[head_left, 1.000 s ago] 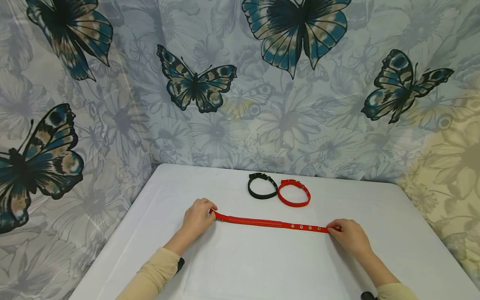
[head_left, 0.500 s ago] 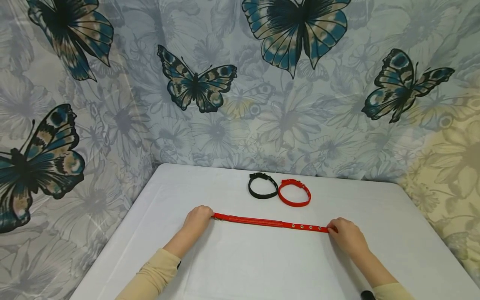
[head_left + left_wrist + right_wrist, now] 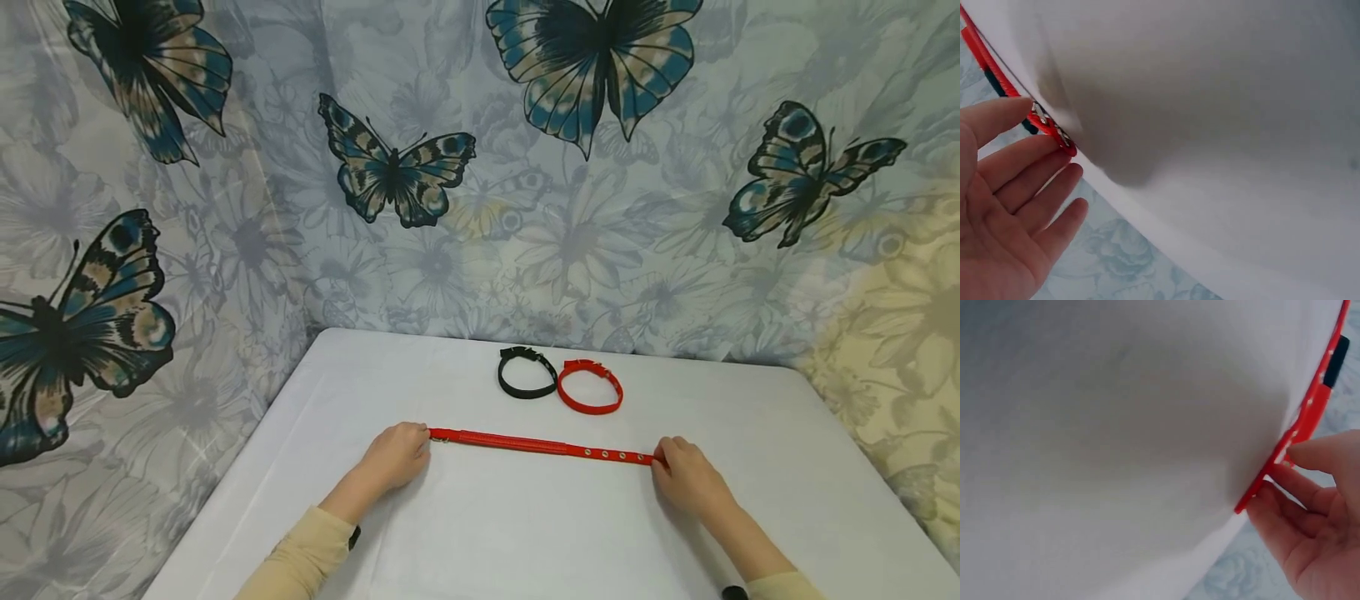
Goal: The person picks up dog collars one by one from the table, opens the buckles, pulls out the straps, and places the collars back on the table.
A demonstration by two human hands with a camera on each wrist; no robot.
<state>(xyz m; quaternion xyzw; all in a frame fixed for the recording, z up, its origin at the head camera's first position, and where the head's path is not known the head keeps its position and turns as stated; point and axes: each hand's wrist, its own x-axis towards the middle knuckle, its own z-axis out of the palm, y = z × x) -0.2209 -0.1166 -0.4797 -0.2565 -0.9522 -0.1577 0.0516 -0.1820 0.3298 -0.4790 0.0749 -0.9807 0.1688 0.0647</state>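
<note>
A red collar [image 3: 517, 442] is stretched out straight across the white table, its holed end to the right and its buckle end to the left. My left hand [image 3: 397, 455] pinches the buckle end; in the left wrist view the metal buckle [image 3: 1062, 134] shows right at the thumb and forefinger, the other fingers spread. At the other end, beyond several metal eyelets, my right hand [image 3: 692, 475] holds the strap tip between thumb and fingers. The right wrist view shows the strap's narrow end [image 3: 1250, 495] sticking out past those fingers.
Behind the stretched collar, a black collar [image 3: 517, 393] and another red collar [image 3: 592, 409], both buckled into rings, lie side by side near the far edge of the white table [image 3: 517, 533]. A cloth backdrop [image 3: 592, 242] with butterflies hangs behind the table.
The left hand has shifted slightly down and turned, its fingers now hiding the collar's buckle end tip. The right hand has barely moved. The collar stays taut, and the two ringed collars lie as before.
</note>
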